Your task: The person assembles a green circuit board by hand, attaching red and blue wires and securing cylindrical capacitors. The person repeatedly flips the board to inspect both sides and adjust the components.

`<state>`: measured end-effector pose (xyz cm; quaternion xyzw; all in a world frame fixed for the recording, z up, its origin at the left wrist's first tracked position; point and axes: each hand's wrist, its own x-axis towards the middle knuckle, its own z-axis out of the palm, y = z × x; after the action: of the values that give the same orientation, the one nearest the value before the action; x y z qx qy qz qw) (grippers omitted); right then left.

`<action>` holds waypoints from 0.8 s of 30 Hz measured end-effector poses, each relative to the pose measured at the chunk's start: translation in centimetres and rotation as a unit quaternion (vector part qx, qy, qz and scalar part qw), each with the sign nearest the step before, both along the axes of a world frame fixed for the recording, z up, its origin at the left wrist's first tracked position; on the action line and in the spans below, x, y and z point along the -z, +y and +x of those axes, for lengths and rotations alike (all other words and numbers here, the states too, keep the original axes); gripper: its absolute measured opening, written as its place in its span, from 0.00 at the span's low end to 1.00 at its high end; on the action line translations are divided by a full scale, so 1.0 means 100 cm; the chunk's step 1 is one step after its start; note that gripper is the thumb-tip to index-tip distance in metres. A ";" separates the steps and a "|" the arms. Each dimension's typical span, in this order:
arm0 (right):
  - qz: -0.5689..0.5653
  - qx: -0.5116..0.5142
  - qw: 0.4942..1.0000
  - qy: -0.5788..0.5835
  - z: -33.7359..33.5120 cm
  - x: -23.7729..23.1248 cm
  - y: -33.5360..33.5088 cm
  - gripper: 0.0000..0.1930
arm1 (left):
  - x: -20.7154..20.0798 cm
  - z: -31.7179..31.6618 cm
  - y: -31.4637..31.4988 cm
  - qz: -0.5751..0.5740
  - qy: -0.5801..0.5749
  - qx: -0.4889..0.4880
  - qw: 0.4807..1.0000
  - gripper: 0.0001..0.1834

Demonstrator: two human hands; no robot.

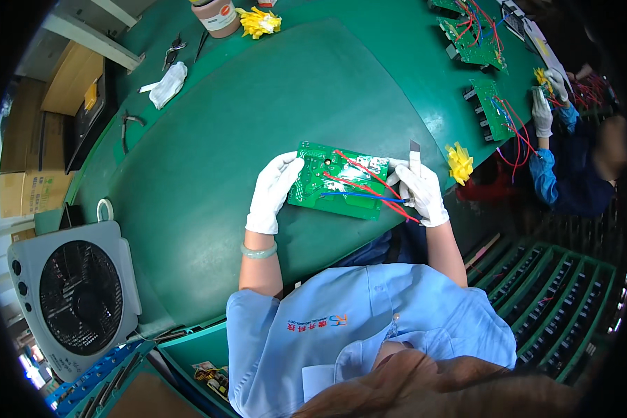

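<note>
A green circuit board (pixel 341 206) is held tilted above the green mat, with red wires and one blue wire across its face. My white-gloved left hand (pixel 274 191) is closed on its left edge. At the right edge, my gloved right hand (pixel 423 191) has its fingertips by the board's corner and the wire ends. Upright between that hand's fingers stands a short white-handled tool (pixel 415 159) with a dark flat tip. I cannot make out whether it is a blade or a brush. The right fingers partly hide the wire ends.
Yellow tape bundles (pixel 460 164) lie right and at the back by a jar (pixel 217 15). More wired boards (pixel 491 111) stand at the far right, near another person's gloved hands (pixel 542 111). Pliers (pixel 129 131) lie left; a fan (pixel 83 296) stands near left; a green slotted rack (pixel 557 299) sits lower right.
</note>
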<state>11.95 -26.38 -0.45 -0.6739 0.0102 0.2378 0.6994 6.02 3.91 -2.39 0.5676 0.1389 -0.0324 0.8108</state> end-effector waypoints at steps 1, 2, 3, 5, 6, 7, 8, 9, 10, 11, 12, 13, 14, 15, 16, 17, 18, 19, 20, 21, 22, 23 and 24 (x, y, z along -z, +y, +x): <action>0.001 0.002 1.000 -0.002 0.000 0.001 0.000 0.18 | -0.002 0.000 -0.001 -0.002 -0.001 -0.001 1.000 0.19; 0.002 0.004 1.000 -0.003 0.000 0.002 -0.001 0.18 | -0.002 0.001 -0.001 -0.001 0.002 -0.001 1.000 0.19; 0.010 0.002 1.000 -0.001 0.000 0.004 -0.002 0.18 | -0.002 0.001 -0.001 0.000 0.005 -0.002 1.000 0.19; 0.024 -0.002 1.000 0.003 0.002 0.007 -0.004 0.18 | -0.002 0.001 -0.001 0.005 0.013 -0.002 1.000 0.19; 0.027 -0.001 1.000 0.005 0.002 0.008 -0.004 0.18 | -0.003 0.001 -0.001 0.010 0.018 -0.002 1.000 0.19; 0.029 0.001 1.000 0.008 0.002 0.008 -0.004 0.18 | -0.002 0.001 0.000 0.015 0.022 -0.002 1.000 0.19; 0.031 0.002 0.999 0.010 0.002 0.007 -0.004 0.18 | -0.001 0.002 0.000 0.017 0.024 -0.005 1.000 0.19; 0.038 0.001 0.999 0.010 0.002 0.008 -0.004 0.18 | 0.000 0.001 -0.001 0.018 0.027 -0.008 0.999 0.19; 0.045 0.000 0.999 0.010 0.002 0.008 -0.005 0.18 | 0.001 0.001 -0.001 0.020 0.029 -0.011 0.999 0.19; 0.052 -0.001 0.999 0.010 0.002 0.008 -0.005 0.18 | 0.001 0.001 -0.001 0.024 0.029 -0.011 0.999 0.19; 0.045 0.000 0.999 0.012 0.002 0.008 -0.005 0.18 | -0.001 0.001 -0.001 0.028 0.031 -0.010 0.999 0.19; 0.042 0.000 0.999 0.012 0.002 0.008 -0.006 0.18 | -0.002 0.001 -0.001 0.032 0.032 -0.008 0.999 0.20; 0.039 0.001 0.999 0.013 0.002 0.007 -0.006 0.18 | -0.003 0.002 -0.001 0.033 0.033 -0.010 0.999 0.20; 0.035 0.001 0.999 0.014 0.001 0.006 -0.006 0.17 | -0.002 0.001 -0.002 0.032 0.035 -0.012 0.999 0.20; 0.032 -0.003 0.999 0.016 0.001 0.006 -0.006 0.17 | -0.002 0.001 -0.002 0.032 0.037 -0.014 0.999 0.20; 0.018 -0.001 1.000 0.012 0.001 0.005 -0.005 0.17 | 0.000 0.000 -0.002 0.035 0.043 -0.016 0.998 0.20; 0.019 -0.003 1.000 0.010 0.002 0.004 -0.004 0.17 | 0.000 0.001 -0.001 0.039 0.048 -0.018 0.998 0.20; 0.019 -0.004 1.000 0.007 0.002 0.005 -0.004 0.17 | 0.000 0.002 -0.001 0.043 0.053 -0.020 0.997 0.20; 0.021 -0.004 1.000 0.007 0.001 0.007 -0.005 0.17 | -0.002 0.001 -0.002 0.048 0.052 -0.020 0.997 0.19; 0.024 -0.004 1.000 0.004 0.002 0.008 -0.006 0.17 | -0.004 0.002 -0.003 0.048 0.049 -0.017 0.997 0.19; 0.026 -0.005 1.000 -0.001 0.002 0.009 -0.006 0.17 | -0.004 0.002 -0.003 0.048 0.045 -0.015 0.998 0.19; 0.026 -0.001 1.000 0.006 0.002 0.009 -0.007 0.17 | -0.005 0.002 -0.004 0.049 0.042 -0.012 0.998 0.19; 0.027 0.001 1.000 0.012 0.002 0.009 -0.007 0.17 | -0.005 0.002 -0.004 0.049 0.041 -0.013 0.998 0.19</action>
<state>12.12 -27.05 -1.30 -0.6516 0.0128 0.2456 0.7175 6.19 3.53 -1.91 0.6033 0.1808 -0.0381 0.7758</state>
